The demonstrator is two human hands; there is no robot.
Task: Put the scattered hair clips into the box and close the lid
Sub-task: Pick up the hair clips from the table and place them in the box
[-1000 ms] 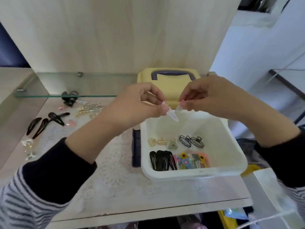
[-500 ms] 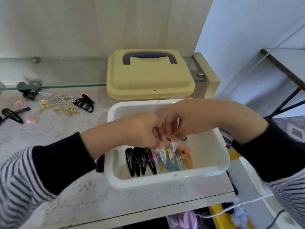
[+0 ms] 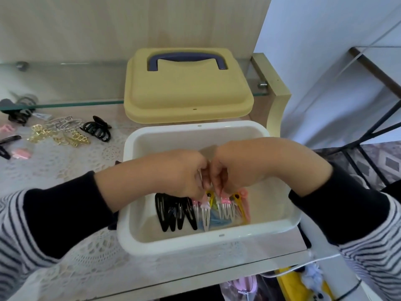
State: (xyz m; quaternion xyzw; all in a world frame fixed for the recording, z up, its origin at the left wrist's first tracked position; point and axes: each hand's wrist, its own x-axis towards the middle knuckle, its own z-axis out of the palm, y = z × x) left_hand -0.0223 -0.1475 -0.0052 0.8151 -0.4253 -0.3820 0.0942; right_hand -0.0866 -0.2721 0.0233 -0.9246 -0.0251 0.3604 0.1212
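Observation:
The white box (image 3: pixel 217 235) stands open on the table's front right. Inside lie black snap clips (image 3: pixel 173 216) and a row of coloured and white hair clips (image 3: pixel 225 210). Both hands reach down into the box, knuckles touching. My left hand (image 3: pixel 173 172) pinches the pink top of a white hair clip (image 3: pixel 205 217) with curled fingers. My right hand (image 3: pixel 245 164) pinches the top of the neighbouring white clips. The fingertips hide the clip tops. The yellow lid (image 3: pixel 186 98) with a blue handle lies behind the box.
Loose clips lie on the lace cloth at the left: a black claw clip (image 3: pixel 97 130), gold clips (image 3: pixel 58 136), silver clips (image 3: pixel 65 123), a pink clip (image 3: pixel 20 153) and black snap clips (image 3: pixel 8 140). A glass shelf (image 3: pixel 65 103) runs along the back. The table edge is just right of the box.
Both hands have come down from above the box into it with the small white clip. They now sit low among the coloured clips. The camera has tilted down and to the right.

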